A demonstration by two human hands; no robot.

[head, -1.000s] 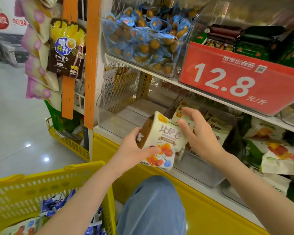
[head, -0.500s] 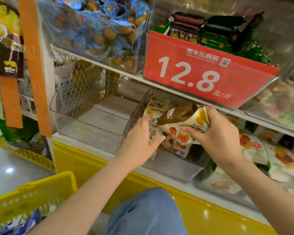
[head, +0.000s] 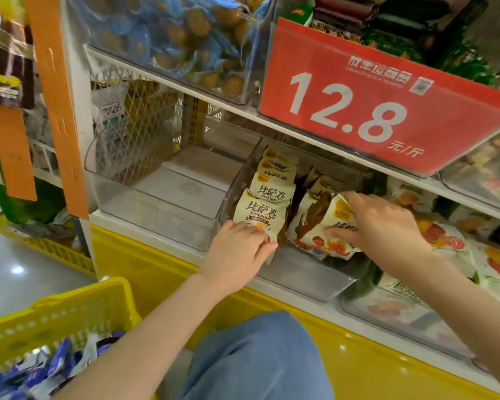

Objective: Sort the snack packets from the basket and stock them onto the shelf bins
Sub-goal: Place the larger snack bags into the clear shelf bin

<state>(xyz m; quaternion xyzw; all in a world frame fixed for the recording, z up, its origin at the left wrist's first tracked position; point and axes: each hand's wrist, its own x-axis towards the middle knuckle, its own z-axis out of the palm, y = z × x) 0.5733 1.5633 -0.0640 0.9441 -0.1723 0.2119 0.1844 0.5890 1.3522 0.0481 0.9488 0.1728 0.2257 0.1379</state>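
Probably light, puffy and slippery, the packet (head: 318,226) sits low in the clear bin (head: 300,272), my right hand (head: 384,226) clamped on it, fingers over the top, thumb beneath. At nine o'clock my left hand (head: 237,252) lays bent, closed-up fingers on the front packet (head: 260,212); pinching or pressing, I cannot tell. I'd hold sealed edges, since squeezing the middle may crush what's inside.

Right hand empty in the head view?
No, the right hand grips a cream-and-brown snack packet inside the clear shelf bin.
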